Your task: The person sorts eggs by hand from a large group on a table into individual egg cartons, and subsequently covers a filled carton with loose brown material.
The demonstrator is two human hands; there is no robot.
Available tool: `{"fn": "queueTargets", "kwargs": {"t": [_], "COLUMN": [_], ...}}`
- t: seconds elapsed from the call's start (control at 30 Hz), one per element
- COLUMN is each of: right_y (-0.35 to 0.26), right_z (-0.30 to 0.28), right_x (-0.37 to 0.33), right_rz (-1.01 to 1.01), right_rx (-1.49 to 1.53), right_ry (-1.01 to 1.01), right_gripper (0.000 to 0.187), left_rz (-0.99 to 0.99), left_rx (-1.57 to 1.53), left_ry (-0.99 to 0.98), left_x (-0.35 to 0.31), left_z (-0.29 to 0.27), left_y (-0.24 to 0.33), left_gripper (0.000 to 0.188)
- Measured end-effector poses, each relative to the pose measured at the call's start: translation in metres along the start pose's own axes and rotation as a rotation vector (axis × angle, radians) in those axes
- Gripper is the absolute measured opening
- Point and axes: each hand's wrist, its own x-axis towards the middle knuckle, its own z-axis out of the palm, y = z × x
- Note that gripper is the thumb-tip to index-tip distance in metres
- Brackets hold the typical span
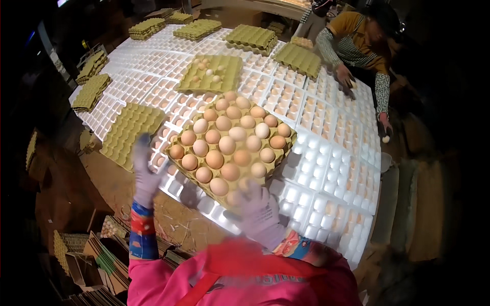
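While white cartons (312, 158) spread below and around a loaded pulp tray (280, 154), the gloved left hand (146, 171) stands at the tray's left side, fingers spread, contact with the rim unclear. The gloved right hand (260, 211) reaches over the tray's near corner, too blurred to tell whether it grips the rim or pinches anything. The brown eggs (214, 159) lie exposed in the tray's shallow cups; uneven support from the two hands could tip it, rolling those nearest its edge out to crack
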Motion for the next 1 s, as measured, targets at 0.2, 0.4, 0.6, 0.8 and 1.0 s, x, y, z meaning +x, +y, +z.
{"fn": "queueTargets", "kwargs": {"t": [0.2,0.4,0.6,0.8,1.0], "right_y": [0.008,0.07,0.03,0.073,0.109], "right_z": [0.026,0.035,-0.009,-0.002,-0.012], "right_x": [-0.006,-0.012,0.021,0.012,0.001], "right_rz": [0.099,0.645,0.167,0.364,0.44], "right_rx": [0.358,1.59,0.148,0.851,1.097], "right_ry": [-0.031,0.195,-0.146,-0.128,0.054], "right_gripper": [0.041,0.034,0.042,0.047,0.054], "left_rz": [0.683,0.405,0.042,0.596,0.029], "left_rx": [0.281,-0.285,-0.533,0.484,-0.327], "left_ry": [-0.673,-0.562,-0.286,-0.739,-0.795], "left_x": [-0.013,-0.009,0.03,0.028,0.066], "left_z": [0.045,0.039,0.034,0.06,0.056], "left_y": [0.096,0.082,0.072,0.13,0.11], "left_gripper": [0.056,0.056,0.019,0.051,0.052]}}
